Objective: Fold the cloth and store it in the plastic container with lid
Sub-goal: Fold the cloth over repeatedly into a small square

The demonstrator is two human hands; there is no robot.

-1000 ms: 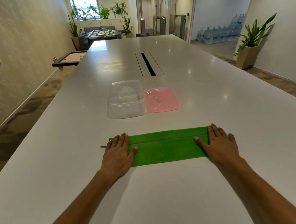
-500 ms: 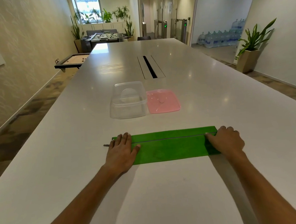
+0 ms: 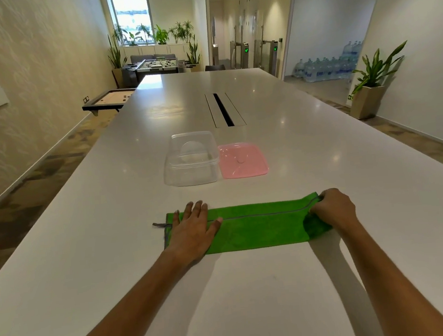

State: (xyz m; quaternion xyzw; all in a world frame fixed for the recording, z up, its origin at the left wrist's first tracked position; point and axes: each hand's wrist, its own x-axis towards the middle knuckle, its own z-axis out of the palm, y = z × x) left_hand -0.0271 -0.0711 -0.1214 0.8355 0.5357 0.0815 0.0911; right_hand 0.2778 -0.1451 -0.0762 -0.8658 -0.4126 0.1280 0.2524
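Note:
A green cloth (image 3: 259, 225), folded into a long narrow strip with a grey hem, lies across the white table (image 3: 256, 301) in front of me. My left hand (image 3: 192, 229) rests flat on its left end, fingers spread. My right hand (image 3: 332, 208) is closed on the cloth's right end, which is lifted slightly off the table. Behind the cloth stands a clear plastic container (image 3: 190, 158), open and empty. Its pink lid (image 3: 242, 160) lies flat on the table just to the right of it.
A dark cable slot (image 3: 223, 109) runs along the table's middle behind the container. A potted plant (image 3: 370, 83) stands on the floor at the right, water bottles (image 3: 324, 68) behind it. A game table (image 3: 109, 99) sits off the table's left edge.
My right hand went from lying flat on the cloth's right end to gripping it and lifting that end a little. My left hand stayed flat on the left end.

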